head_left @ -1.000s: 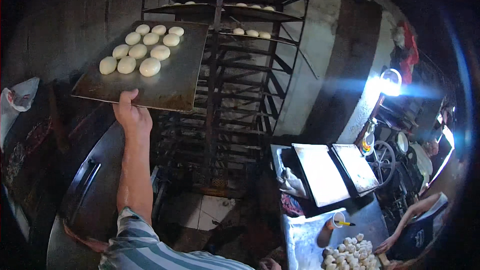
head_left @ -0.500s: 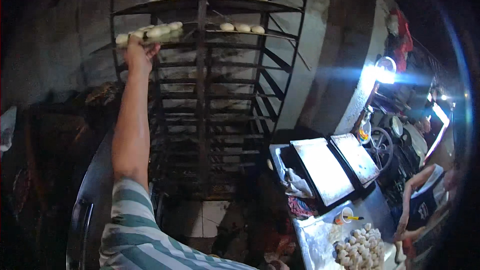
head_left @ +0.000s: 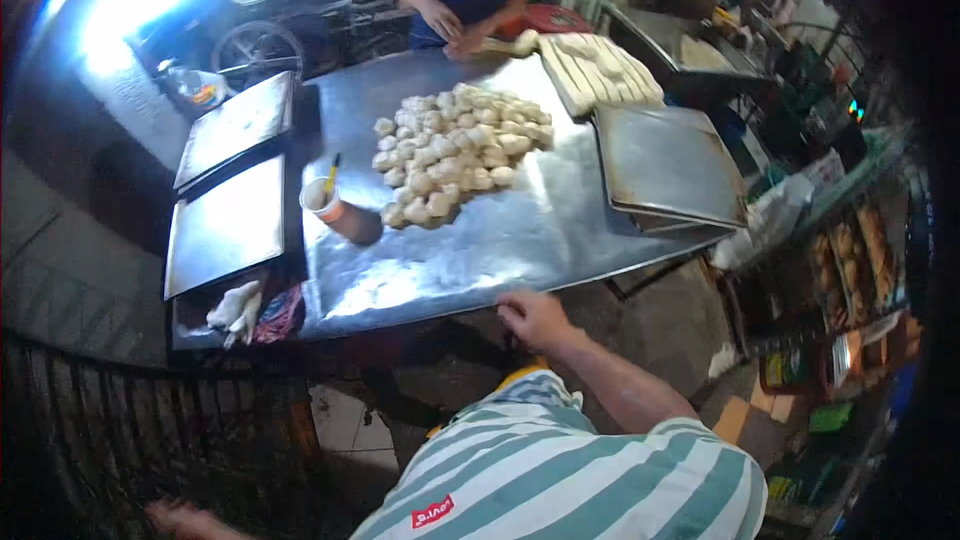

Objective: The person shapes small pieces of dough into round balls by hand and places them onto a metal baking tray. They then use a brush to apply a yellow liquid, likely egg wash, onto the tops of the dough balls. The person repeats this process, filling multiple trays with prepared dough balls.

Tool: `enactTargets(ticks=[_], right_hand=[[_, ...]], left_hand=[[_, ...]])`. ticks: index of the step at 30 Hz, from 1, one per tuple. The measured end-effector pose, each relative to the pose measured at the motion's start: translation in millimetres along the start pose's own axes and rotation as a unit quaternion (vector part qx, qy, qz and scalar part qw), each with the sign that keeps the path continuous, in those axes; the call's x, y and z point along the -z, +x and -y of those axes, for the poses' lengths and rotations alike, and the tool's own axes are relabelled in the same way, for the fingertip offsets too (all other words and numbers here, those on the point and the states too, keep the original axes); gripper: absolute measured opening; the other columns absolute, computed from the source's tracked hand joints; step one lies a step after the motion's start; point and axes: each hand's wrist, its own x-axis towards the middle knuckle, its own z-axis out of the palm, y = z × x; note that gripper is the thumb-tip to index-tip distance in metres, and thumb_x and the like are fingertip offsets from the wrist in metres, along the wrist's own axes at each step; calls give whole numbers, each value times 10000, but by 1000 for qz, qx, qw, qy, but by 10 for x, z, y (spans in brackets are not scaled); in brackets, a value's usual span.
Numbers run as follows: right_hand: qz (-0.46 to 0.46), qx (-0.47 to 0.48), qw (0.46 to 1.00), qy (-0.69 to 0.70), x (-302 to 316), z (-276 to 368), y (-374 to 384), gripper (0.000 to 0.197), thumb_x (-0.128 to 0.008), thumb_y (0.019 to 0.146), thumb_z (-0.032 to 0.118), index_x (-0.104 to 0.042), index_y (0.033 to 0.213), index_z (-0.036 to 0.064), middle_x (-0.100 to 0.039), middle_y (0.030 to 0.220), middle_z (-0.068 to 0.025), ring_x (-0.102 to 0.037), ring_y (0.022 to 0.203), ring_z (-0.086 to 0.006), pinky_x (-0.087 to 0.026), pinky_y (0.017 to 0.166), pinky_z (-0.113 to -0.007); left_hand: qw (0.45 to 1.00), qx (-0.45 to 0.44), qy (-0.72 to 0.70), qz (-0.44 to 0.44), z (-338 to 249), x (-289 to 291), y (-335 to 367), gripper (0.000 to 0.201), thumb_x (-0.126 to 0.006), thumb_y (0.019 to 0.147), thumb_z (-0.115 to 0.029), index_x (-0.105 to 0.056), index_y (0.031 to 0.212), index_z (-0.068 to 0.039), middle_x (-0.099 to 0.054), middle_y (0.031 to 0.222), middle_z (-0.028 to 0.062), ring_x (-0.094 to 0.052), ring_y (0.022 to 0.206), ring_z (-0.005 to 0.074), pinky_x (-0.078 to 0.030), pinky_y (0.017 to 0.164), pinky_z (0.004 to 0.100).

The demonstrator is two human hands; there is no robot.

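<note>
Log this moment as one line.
right hand: open, at steel table front edge | left hand: low, empty | dough balls: heaped mid-table

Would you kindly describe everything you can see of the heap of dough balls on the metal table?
The heap of dough balls is a loose mound of small, pale, roundish pieces, piled several deep in the middle and thinning at the edges. It lies directly on the shiny metal table, toward its far half. A small cup stands just beside its near left edge. No hand touches it; the right hand is at the table's near edge, well short of it.
</note>
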Motion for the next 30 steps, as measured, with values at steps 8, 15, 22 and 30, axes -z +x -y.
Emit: enactTargets(ticks=[8,15,22,30], right_hand=[[-198,-40,973,-113,681,-1039,1501,482,-673,990,338,-589,1431,163,-648,1372,-114,-678,1128,-338,-545,953,-481],[-131,81,988,8,957,-1168,2180,427,-753,849,219,-607,1238,122,-640,1122,-121,-653,1027,-360,-556,862,-471],[-226,10,959,172,1621,-1879,1486,355,-739,865,124,-591,1162,-2,-594,1076,-187,-626,983,-329,-517,866,-423],[-124,61,986,91,1919,-2080,1049,307,-705,856,139,-623,1140,55,-581,1072,-189,-581,1026,-377,-478,911,-490]], left_hand=[[673,101,-298,669,-3860,-1382,-4269,286,-786,881,-112,-764,1160,-49,-763,1072,134,-712,945,257,-562,841,362],[723,-120,-115,670,-5328,-2261,-5060,579,-828,835,-192,-661,1388,-161,-588,1278,173,-580,1171,388,-476,1010,509],[768,-71,-166,615,-5129,-2495,-5358,390,-752,936,-162,-699,1318,-106,-573,1222,167,-593,1121,356,-522,956,454],[693,154,-248,659,-4641,-1381,-4801,218,-613,1044,-111,-693,1210,7,-705,1113,146,-669,1015,229,-524,910,373]])
